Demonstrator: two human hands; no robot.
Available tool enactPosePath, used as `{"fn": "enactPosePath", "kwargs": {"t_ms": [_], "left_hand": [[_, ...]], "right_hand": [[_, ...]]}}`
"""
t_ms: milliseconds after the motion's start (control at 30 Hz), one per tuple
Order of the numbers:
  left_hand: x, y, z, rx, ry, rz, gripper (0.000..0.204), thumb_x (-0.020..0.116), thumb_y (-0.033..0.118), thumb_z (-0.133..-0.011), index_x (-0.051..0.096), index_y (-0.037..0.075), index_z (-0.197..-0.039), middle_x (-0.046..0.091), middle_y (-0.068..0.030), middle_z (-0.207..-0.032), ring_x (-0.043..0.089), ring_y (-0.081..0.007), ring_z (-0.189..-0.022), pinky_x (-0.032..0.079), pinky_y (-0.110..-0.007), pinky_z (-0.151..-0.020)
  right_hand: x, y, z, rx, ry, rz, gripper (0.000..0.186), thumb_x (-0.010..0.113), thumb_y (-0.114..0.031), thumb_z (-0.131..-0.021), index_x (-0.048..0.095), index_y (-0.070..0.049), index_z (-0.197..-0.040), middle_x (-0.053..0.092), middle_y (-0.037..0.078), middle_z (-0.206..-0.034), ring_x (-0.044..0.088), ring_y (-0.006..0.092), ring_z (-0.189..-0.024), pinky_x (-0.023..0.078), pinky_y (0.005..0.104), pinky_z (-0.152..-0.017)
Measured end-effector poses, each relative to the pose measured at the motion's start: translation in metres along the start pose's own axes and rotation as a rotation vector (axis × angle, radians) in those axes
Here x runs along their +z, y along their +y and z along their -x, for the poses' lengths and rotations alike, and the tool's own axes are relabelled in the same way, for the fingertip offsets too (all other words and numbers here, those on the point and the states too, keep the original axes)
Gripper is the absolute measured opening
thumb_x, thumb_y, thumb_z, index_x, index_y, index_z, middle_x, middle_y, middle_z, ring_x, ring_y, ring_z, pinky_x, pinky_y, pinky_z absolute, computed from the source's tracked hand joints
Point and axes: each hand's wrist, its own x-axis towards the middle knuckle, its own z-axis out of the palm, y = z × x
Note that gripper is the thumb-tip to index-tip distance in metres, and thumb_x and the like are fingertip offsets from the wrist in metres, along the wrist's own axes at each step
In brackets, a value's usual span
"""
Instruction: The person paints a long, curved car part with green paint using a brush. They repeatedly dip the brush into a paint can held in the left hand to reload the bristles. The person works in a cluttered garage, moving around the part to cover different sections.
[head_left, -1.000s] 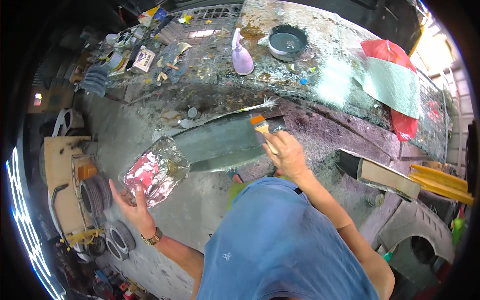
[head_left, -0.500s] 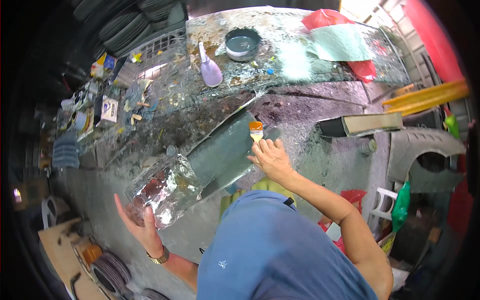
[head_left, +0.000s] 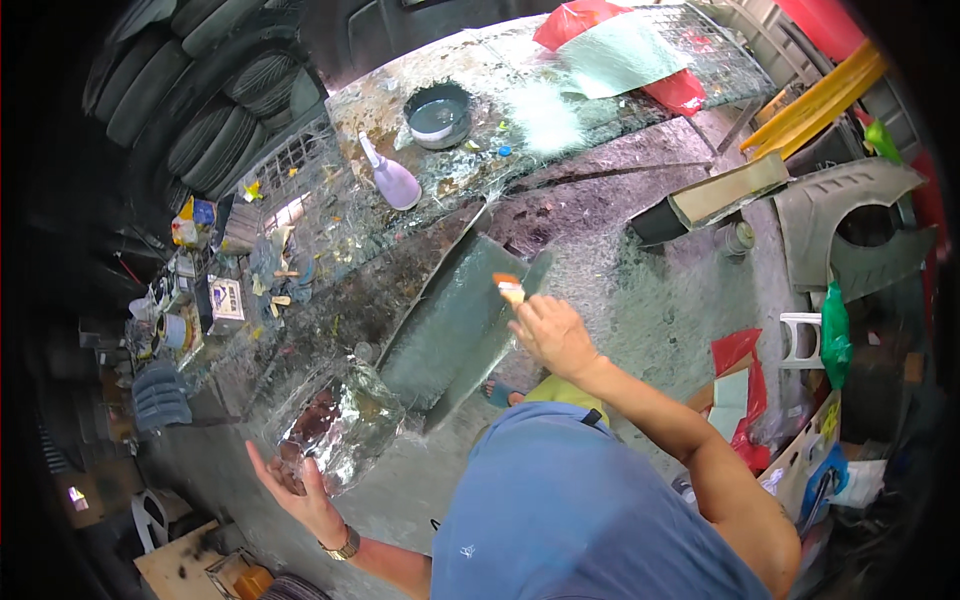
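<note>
1. Right hand (head_left: 553,335): fingers pinched together around the handle of a flat paintbrush (head_left: 510,290), orange bristles pointing away from the body.
2. Brush sits over the far, right-hand part of a long grey-green panel (head_left: 440,320); can't tell if bristles touch it.
3. Left hand (head_left: 300,490): fingers spread, thumb at the near edge of a crinkled silvery wrap (head_left: 355,420) with a reddish-brown patch. Can't tell if it grips or just supports.
4. Wrap overlaps the panel's near-left end in view; contact unclear.
5. Progress, judged: brushing looks underway, not finished. Panel's inner face has a dull sheen, maybe partly coated; coated versus bare areas can't be separated. Loose pale fibres (head_left: 491,198) stick out at the far tip, untrimmed.
6. Workbench (head_left: 355,100) beyond: purple spray bottle (head_left: 395,184), dark-rimmed bowl (head_left: 438,120) with grey contents.
</note>
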Motion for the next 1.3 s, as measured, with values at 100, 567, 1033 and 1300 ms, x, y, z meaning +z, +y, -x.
{"fn": "enactPosePath", "kwargs": {"t_ms": [100, 567, 1033, 1300], "left_hand": [[0.000, 0.006, 0.000, -0.051, -0.016, 0.000, 0.073, 0.066, 0.020, -0.079, 0.033, 0.010, -0.143, 0.044, -0.0045, -0.107, 0.046, -0.0137, -0.087, 0.040, -0.027, -0.075], [0.042, 0.047, -0.020, -0.041, -0.056, -0.042, 0.075, 0.067, 0.022, -0.078, 0.032, 0.010, -0.144, 0.045, 0.0011, -0.095, 0.043, -0.0090, -0.081, 0.039, -0.021, -0.067], [0.106, 0.107, -0.030, -0.065, -0.041, -0.091, 0.073, 0.063, 0.019, -0.080, 0.029, 0.009, -0.145, 0.051, -0.0006, -0.097, 0.046, -0.0079, -0.081, 0.041, -0.020, -0.065], [0.086, 0.090, -0.033, -0.031, -0.097, -0.160, 0.073, 0.063, 0.026, -0.084, 0.027, 0.013, -0.146, 0.054, -0.0102, -0.119, 0.051, -0.0077, -0.077, 0.043, -0.020, -0.064]], "right_hand": [[0.000, 0.019, -0.017, 0.122, 0.066, 0.007, 0.026, 0.062, -0.027, -0.083, 0.055, -0.006, -0.096, 0.051, 0.006, -0.082, 0.053, 0.0207, -0.080, 0.041, 0.0340, -0.066], [-0.009, 0.011, 0.015, -0.026, -0.162, -0.111, 0.032, 0.060, -0.030, -0.084, 0.055, -0.005, -0.103, 0.053, 0.006, -0.084, 0.056, 0.0200, -0.079, 0.043, 0.0333, -0.065], [-0.019, 0.101, -0.074, 0.127, -0.088, -0.642, 0.018, 0.057, -0.018, -0.087, 0.062, -0.006, -0.099, 0.054, 0.011, -0.078, 0.058, 0.0284, -0.074, 0.046, 0.0403, -0.065], [-0.045, 0.097, -0.053, 0.032, -0.200, -0.429, 0.013, 0.058, -0.015, -0.081, 0.059, -0.005, -0.088, 0.053, 0.010, -0.078, 0.058, 0.0275, -0.079, 0.049, 0.0405, -0.070]]}}
